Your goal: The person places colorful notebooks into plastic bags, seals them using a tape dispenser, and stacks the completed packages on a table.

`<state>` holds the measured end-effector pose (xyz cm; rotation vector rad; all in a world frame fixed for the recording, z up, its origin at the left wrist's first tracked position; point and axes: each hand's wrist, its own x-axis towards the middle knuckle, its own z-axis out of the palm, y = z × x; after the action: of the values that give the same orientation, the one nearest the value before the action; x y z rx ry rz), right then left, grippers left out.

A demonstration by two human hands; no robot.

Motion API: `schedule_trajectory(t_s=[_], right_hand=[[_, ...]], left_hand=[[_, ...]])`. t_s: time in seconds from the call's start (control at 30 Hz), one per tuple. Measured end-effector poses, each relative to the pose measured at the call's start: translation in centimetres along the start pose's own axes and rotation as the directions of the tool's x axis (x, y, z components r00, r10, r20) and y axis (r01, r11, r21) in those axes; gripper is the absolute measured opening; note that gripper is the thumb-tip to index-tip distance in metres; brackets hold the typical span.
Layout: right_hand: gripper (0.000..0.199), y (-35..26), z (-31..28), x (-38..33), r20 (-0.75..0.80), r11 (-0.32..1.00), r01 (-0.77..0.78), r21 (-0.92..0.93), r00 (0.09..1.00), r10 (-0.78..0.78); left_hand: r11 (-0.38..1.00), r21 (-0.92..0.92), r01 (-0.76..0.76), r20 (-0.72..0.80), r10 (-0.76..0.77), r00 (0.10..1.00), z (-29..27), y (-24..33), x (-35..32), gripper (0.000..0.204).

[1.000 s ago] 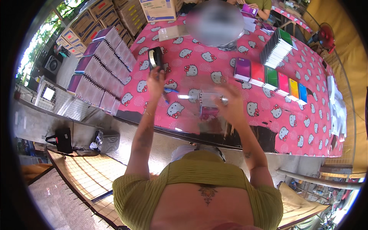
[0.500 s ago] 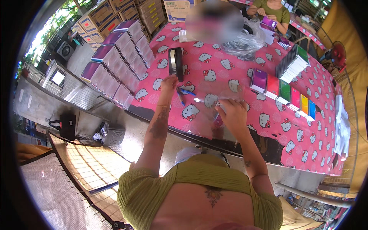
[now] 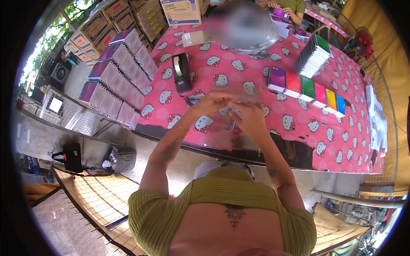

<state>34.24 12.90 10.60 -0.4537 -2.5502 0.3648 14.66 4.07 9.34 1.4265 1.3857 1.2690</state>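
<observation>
My left hand point(image 3: 212, 103) has its fingers pinched together, up against the fingertips of my right hand point(image 3: 250, 118). Whatever is between the left fingers is too small to make out. Under both hands lies a clear plastic bag point(image 3: 224, 130), and the right fingers are curled on its upper part. A black tape dispenser point(image 3: 183, 77) with a roll of tape stands just beyond my left hand. Blue pens point(image 3: 192, 101) lie beside that hand, partly hidden by it.
Tall stacks of spiral notebooks point(image 3: 115, 83) line the table's left side. Smaller stacks of coloured notebooks point(image 3: 314, 94) stand at the right. A flat clear packet point(image 3: 197, 38) and cartons point(image 3: 181, 12) are at the back. A co-worker's hands point(image 3: 292, 16) hold a purple notebook.
My left hand has left the front of the tape dispenser and come right to meet my right hand over the plastic bag. The whole view has shifted slightly.
</observation>
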Motion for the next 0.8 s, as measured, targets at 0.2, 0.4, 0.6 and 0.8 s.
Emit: schedule_trajectory(t_s=[0.2,0.4,0.6,0.8], right_hand=[[0.042,-0.3,-3.2,-0.1,-0.053,0.992,-0.006,-0.124,0.999,-0.001],[0.051,7.8,-2.0,-4.8,-0.083,0.892,-0.134,0.432,0.979,0.187],[0.056,7.9,2.9,-5.9,0.035,0.952,0.093,0.290,0.994,-0.107],[0.045,8.9,4.9,-6.3,0.057,0.772,-0.063,0.633,0.998,0.034]], left_hand=[[0.860,0.424,-0.284,0.107,0.263,0.959,-1.3,-0.2,1.2,0.018],[0.844,0.446,-0.298,0.055,0.306,0.950,0.2,0.2,2.3,0.013],[0.610,0.685,-0.399,0.184,0.385,0.904,3.9,-1.9,4.9,0.023],[0.791,0.580,-0.196,-0.167,0.351,0.921,6.2,-2.9,5.3,0.075]])
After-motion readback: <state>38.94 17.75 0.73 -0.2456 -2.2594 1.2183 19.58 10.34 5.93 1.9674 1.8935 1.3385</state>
